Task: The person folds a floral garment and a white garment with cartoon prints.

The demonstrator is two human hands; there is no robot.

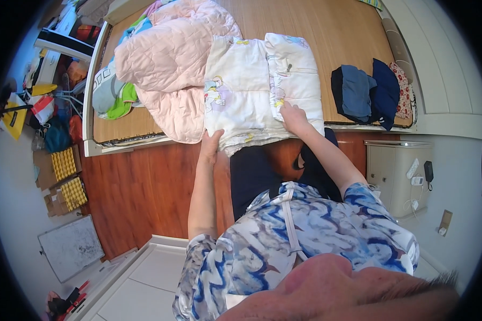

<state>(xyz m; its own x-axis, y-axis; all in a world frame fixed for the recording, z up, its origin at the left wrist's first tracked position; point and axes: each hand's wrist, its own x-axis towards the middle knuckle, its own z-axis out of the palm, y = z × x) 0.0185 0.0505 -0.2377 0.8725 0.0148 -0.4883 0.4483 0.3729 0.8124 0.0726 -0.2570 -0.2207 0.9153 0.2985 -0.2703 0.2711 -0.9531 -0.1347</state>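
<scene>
A white padded quilt with a cartoon print lies folded at the near edge of the bed, its layers showing along the front. The strip on its right side is folded over on top. My left hand grips the quilt's near left corner, thumb on top and the other fingers mostly hidden. On the folded strip, near its left edge, my right hand is closed on the fabric. A crumpled pale pink quilt lies against the white one's left side.
The bed has a tan mat. Green and grey fabric sticks out left of the pink quilt. Folded blue clothes, a navy piece and red patterned cloth lie at the right. A beige cabinet stands nearer, above a reddish wood floor.
</scene>
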